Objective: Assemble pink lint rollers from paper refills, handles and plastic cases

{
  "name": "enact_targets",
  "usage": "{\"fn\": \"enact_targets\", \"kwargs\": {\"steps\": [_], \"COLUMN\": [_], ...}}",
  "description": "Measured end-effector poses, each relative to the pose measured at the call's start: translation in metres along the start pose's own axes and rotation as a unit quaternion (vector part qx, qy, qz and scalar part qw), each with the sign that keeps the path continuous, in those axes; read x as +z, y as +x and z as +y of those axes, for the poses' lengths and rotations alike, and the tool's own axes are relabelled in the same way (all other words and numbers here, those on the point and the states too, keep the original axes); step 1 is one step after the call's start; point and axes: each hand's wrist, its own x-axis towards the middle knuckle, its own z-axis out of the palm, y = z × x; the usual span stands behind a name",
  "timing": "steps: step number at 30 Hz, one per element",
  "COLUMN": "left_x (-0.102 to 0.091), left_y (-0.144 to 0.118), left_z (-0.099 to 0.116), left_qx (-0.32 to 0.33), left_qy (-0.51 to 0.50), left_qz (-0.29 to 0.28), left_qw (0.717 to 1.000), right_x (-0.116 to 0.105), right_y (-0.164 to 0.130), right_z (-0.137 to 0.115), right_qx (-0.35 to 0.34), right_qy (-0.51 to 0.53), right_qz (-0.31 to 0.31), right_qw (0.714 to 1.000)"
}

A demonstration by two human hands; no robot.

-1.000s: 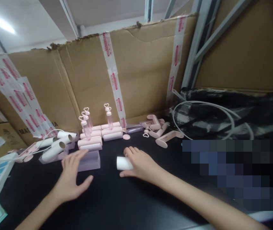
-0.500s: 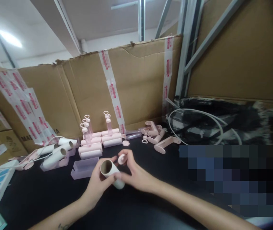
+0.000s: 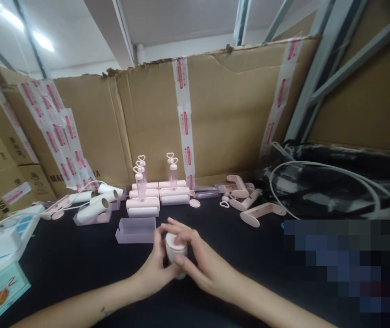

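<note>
My left hand (image 3: pixel 162 264) is wrapped round a white paper roll (image 3: pixel 176 256), which stands nearly upright over the black table. My right hand (image 3: pixel 198 259) curls over the top of the roll, with its fingers on a round pink cap (image 3: pixel 174 241) that covers the roll's end. The right thumb touches the roll's side. Fingers hide much of the roll's lower part. Just beyond the left hand lies a translucent lilac tray (image 3: pixel 136 233) with notched ends.
Pink rollers (image 3: pixel 143 206) with clear tubes and heart-shaped loops line the cardboard wall (image 3: pixel 153 118). White hollow rolls (image 3: pixel 94 209) lie left. Pink bracket-like handles (image 3: pixel 263 212) are at right, beside a coiled white cable (image 3: pixel 293 164). A power strip (image 3: pixel 27 228) sits far left.
The pink cap has moved from beside the roll onto its end, covering the open core. The roll is more upright now. The view has shifted left.
</note>
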Motion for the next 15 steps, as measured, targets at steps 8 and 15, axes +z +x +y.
{"fn": "enact_targets", "kwargs": {"steps": [8, 15], "left_x": [-0.001, -0.003], "left_y": [-0.006, -0.009], "left_z": [-0.001, -0.010], "left_qx": [0.066, 0.068], "left_qy": [0.011, 0.058], "left_qz": [0.031, 0.018], "left_qw": [0.997, 0.996], "right_x": [-0.012, -0.014], "right_y": [-0.003, -0.001], "right_z": [0.011, 0.019], "right_qx": [-0.134, -0.181], "right_qy": [-0.151, -0.195], "right_qz": [-0.022, -0.030], "right_qw": [0.979, 0.964]}}
